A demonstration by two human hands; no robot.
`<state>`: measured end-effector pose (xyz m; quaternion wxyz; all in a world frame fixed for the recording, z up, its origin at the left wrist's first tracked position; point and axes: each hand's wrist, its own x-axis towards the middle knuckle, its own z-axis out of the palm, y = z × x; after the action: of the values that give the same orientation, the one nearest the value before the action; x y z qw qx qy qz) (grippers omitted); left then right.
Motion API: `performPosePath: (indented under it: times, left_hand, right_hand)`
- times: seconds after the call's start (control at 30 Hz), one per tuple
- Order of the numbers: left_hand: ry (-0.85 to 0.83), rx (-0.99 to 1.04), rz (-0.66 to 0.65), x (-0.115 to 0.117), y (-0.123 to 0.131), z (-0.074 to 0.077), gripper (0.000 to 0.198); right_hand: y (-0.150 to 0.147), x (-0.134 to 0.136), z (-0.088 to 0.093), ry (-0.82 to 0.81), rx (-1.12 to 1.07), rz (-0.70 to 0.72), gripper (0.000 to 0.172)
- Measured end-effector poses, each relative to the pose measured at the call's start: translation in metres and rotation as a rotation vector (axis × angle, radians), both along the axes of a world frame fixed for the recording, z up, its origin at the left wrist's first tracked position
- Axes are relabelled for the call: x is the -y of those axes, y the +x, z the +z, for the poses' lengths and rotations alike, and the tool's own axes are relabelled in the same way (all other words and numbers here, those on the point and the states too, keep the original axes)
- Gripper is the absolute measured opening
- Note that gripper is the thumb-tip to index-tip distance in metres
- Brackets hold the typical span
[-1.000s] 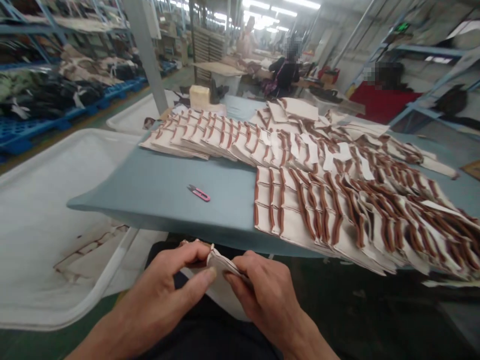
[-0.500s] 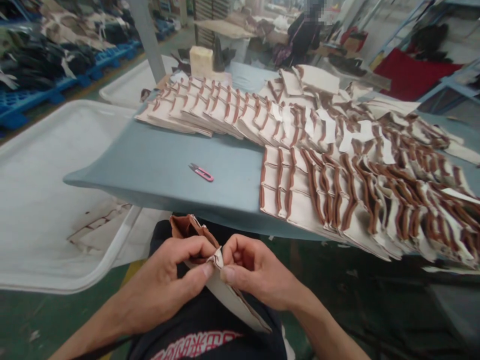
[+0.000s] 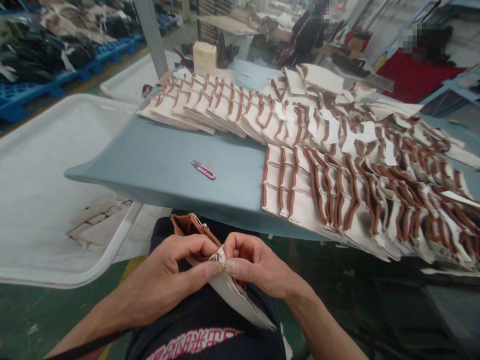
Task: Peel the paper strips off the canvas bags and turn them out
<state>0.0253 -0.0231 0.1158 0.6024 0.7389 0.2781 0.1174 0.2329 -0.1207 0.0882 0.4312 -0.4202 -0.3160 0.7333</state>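
Over my lap, a cream fabric piece with brown edging (image 3: pixel 240 300) is pinched between both hands. My left hand (image 3: pixel 180 270) is closed on it, thumb and forefinger at a folded, raised seam. Right beside it, my right hand (image 3: pixel 258 265) grips the same fold, and the two thumbtips nearly meet. A brown-lined end of the piece sticks up beyond my left hand. On the blue-grey table in front lies a pair of pink thread snips (image 3: pixel 204 170), untouched. Fingers partly hide the fold.
Rows of similar cream and brown fabric pieces (image 3: pixel 292 185) cover the right and back of the blue-grey table (image 3: pixel 150 160). A white tub (image 3: pixel 56 200) holding fabric stands at the left. Behind the table, a person (image 3: pixel 307 35) is visible near another work surface.
My thumbs have come closer together on the fold, with the left thumb shifted right. The view has shifted slightly; the snips lie where they were.
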Motion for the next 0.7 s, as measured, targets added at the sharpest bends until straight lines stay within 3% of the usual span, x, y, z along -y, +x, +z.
performPosePath:
  times: [0.23, 0.37, 0.5, 0.7]
  left_hand:
    - [-0.036, 0.035, -0.032, -0.002, -0.001, -0.004, 0.029]
    - [0.029, 0.018, 0.036, -0.002, 0.002, -0.005, 0.029]
    - [0.043, 0.042, 0.075, -0.001, 0.005, -0.006, 0.027]
    - [0.039, 0.050, 0.001, -0.003, 0.003, -0.005, 0.025]
  right_hand:
    - [-0.001, 0.001, 0.005, 0.036, 0.127, -0.036, 0.067]
    - [-0.005, 0.001, 0.015, 0.132, 0.401, -0.149, 0.046]
    - [-0.004, 0.004, 0.026, 0.349, 0.690, -0.231, 0.021]
    - [0.001, 0.005, 0.032, 0.430, 0.782, -0.189, 0.018]
